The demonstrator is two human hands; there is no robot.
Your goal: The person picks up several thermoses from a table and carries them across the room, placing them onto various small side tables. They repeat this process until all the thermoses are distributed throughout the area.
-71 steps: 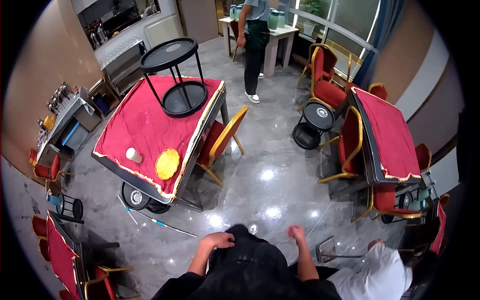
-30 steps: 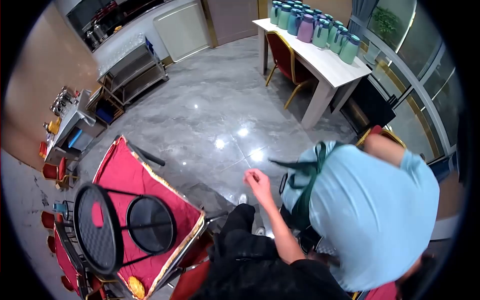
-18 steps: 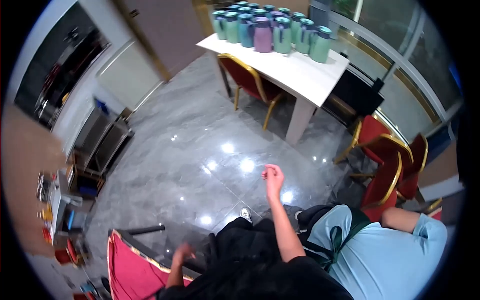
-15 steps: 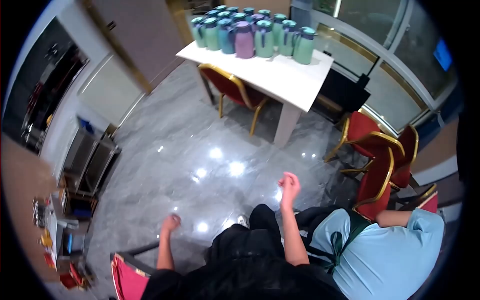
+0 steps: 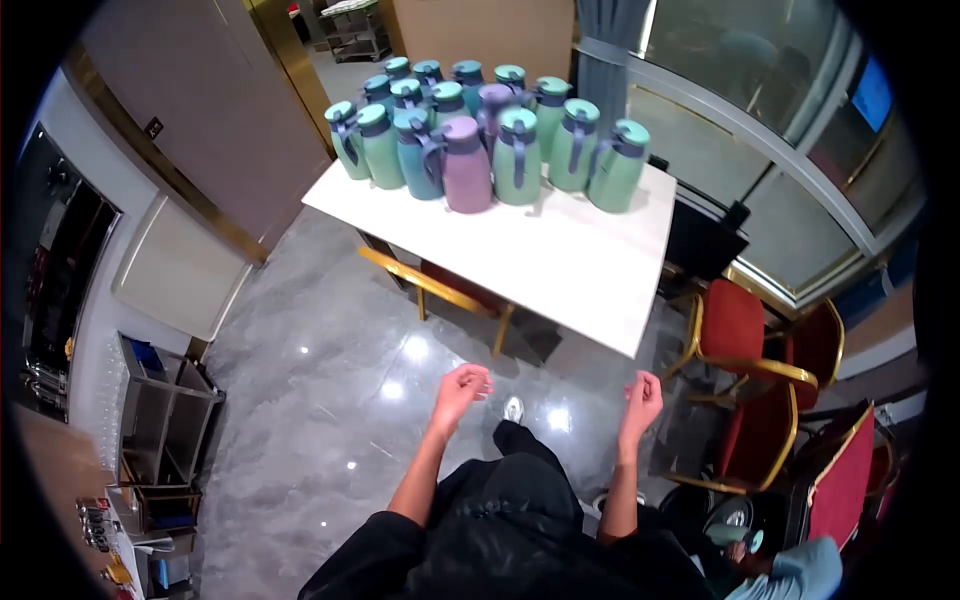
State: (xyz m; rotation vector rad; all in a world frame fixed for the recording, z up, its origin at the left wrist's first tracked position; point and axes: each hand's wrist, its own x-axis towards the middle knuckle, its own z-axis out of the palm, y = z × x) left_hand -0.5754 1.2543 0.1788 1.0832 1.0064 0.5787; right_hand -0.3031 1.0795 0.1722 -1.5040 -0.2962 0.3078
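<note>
My left hand (image 5: 462, 396) is in the air in front of the table, fingers loosely bent and apart, holding nothing. Off to the right, my right hand (image 5: 642, 405) is also raised and empty, its fingers lightly curled. Beyond both hands stands a white table (image 5: 570, 262). Several thermos jugs with dark handles are grouped upright on its far side, among them a pink jug (image 5: 466, 170), a blue jug (image 5: 417, 160) and a green jug (image 5: 618, 172). Neither hand touches a jug or the table.
A gold-framed chair (image 5: 440, 285) is tucked under the table. Several red chairs (image 5: 733, 318) crowd the right side. At the lower right, a co-worker in a light blue sleeve (image 5: 808, 570) is near another green jug (image 5: 728, 534). A metal cart (image 5: 165, 420) stands left.
The table and jugs appear nearer and larger. My left hand has risen and moved right in view; my right hand has also shifted right. The co-worker has slid toward the lower right edge.
</note>
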